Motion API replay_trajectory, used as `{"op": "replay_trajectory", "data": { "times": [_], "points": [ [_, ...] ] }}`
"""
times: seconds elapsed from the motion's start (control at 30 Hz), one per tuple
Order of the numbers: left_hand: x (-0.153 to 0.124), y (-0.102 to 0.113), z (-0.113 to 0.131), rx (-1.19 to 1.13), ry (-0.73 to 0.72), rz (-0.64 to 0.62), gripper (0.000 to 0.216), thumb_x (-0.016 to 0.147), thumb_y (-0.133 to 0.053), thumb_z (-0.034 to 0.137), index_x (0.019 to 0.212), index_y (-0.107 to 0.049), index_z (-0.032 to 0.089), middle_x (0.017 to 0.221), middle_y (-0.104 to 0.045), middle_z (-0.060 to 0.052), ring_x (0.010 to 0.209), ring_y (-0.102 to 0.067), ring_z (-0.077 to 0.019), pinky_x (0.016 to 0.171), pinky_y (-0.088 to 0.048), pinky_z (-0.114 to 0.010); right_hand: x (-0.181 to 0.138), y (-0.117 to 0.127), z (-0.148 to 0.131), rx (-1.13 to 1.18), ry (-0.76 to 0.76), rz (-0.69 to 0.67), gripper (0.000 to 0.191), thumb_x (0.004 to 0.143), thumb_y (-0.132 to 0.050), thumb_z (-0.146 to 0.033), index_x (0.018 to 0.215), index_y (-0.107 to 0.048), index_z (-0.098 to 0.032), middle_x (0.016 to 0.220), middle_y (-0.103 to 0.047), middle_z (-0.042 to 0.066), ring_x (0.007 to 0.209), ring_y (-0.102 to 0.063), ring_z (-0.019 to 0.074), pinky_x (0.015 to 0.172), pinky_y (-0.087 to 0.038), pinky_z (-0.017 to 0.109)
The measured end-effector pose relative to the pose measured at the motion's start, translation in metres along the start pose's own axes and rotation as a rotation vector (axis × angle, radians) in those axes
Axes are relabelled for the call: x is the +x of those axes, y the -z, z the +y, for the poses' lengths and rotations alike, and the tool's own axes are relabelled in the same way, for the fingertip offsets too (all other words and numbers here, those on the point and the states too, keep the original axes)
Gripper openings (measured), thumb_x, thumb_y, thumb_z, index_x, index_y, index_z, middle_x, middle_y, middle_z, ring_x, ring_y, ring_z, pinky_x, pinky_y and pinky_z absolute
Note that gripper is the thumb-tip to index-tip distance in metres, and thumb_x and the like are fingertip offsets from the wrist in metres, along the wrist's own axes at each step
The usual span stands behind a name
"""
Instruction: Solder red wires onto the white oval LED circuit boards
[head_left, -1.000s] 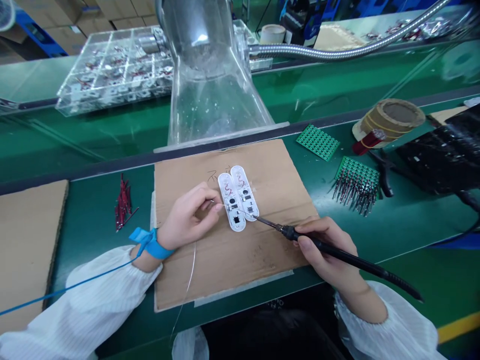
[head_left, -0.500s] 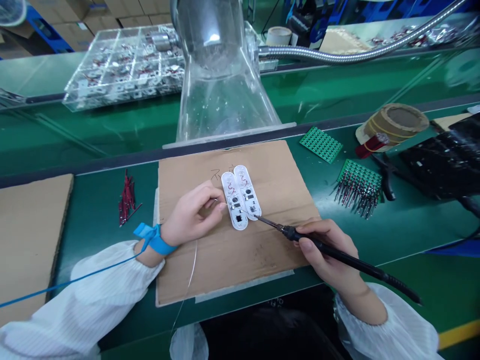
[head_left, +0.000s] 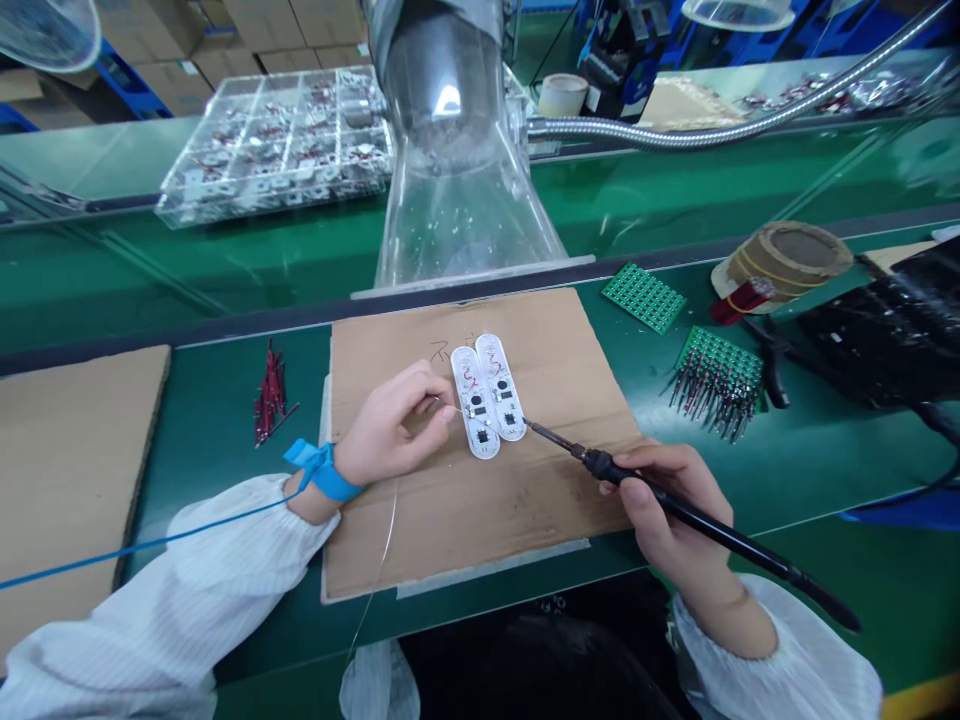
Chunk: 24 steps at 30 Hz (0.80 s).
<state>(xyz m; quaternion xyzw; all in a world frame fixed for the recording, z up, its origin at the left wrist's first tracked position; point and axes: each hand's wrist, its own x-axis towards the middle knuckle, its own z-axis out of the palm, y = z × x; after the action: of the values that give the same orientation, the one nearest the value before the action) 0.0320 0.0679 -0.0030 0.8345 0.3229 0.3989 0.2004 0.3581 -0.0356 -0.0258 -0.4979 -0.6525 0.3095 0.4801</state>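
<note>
Two oblong white translucent circuit boards (head_left: 475, 415) (head_left: 500, 385) lie side by side on a brown cardboard sheet (head_left: 570, 365). My left hand (head_left: 394, 425) pinches a thin silver solder wire (head_left: 386, 540) at the left board's edge, and the wire trails down past the cardboard's front. My right hand (head_left: 664, 505) grips a black soldering iron (head_left: 739, 545) like a pen. Its metal tip (head_left: 534, 428) sits just right of the boards, apart from them. Red wires show on the boards' far halves.
Green perforated boards (head_left: 643, 297) and a pin-studded board (head_left: 718, 382) lie to the right, beside black pliers (head_left: 772, 365) and a tape roll (head_left: 784, 265). Red pins (head_left: 270, 395) lie left. A clear acrylic hood (head_left: 465, 210) stands ahead, before a compartment tray (head_left: 277, 145).
The soldering iron's tip has moved right, off the boards. The whole view has also shifted slightly. My left hand still holds the wire at the board's edge.
</note>
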Motion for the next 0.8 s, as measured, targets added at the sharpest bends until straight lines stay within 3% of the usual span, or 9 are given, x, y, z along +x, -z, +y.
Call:
{"op": "replay_trajectory", "data": {
  "times": [0.13, 0.27, 0.6, 0.8],
  "points": [
    [0.0, 0.002, -0.001, -0.037, -0.02, -0.012, 0.011, 0.095, -0.059, 0.01, 0.094, -0.055, 0.021, 0.076, -0.048, 0.004, 0.066, -0.043, -0.0116, 0.06, -0.037, -0.025, -0.009, -0.013, -0.007, 0.032, -0.045, 0.057, 0.013, 0.102, -0.07, -0.026, 0.115, -0.067, -0.025, 0.097, -0.07, 0.005, 0.084, -0.074, 0.0208, 0.072, -0.063, 0.033],
    [0.001, 0.002, 0.0, -0.028, -0.022, -0.03, 0.012, 0.095, -0.059, 0.01, 0.093, -0.054, 0.021, 0.075, -0.048, 0.004, 0.066, -0.043, -0.0117, 0.058, -0.035, -0.026, -0.006, -0.025, -0.011, 0.094, -0.031, 0.019, 0.009, 0.102, -0.07, -0.023, 0.11, -0.068, -0.025, 0.093, -0.067, 0.001, 0.075, -0.072, 0.0158, 0.067, -0.061, 0.027],
    [0.002, 0.001, 0.0, 0.004, -0.007, -0.033, 0.013, 0.093, -0.058, 0.009, 0.092, -0.054, 0.021, 0.074, -0.046, 0.005, 0.065, -0.043, -0.0113, 0.058, -0.036, -0.025, 0.001, -0.025, -0.014, 0.008, 0.02, -0.063, 0.01, 0.099, -0.069, -0.018, 0.107, -0.068, -0.025, 0.092, -0.068, -0.001, 0.072, -0.07, 0.0121, 0.064, -0.058, 0.022],
    [0.002, 0.001, 0.001, 0.005, -0.013, -0.041, 0.013, 0.092, -0.059, 0.009, 0.093, -0.055, 0.021, 0.074, -0.045, 0.005, 0.065, -0.043, -0.0108, 0.058, -0.035, -0.025, 0.002, -0.025, -0.013, 0.024, 0.016, -0.045, 0.01, 0.1, -0.068, -0.017, 0.107, -0.068, -0.024, 0.091, -0.068, 0.0, 0.072, -0.069, 0.012, 0.064, -0.058, 0.021]
  ]
}}
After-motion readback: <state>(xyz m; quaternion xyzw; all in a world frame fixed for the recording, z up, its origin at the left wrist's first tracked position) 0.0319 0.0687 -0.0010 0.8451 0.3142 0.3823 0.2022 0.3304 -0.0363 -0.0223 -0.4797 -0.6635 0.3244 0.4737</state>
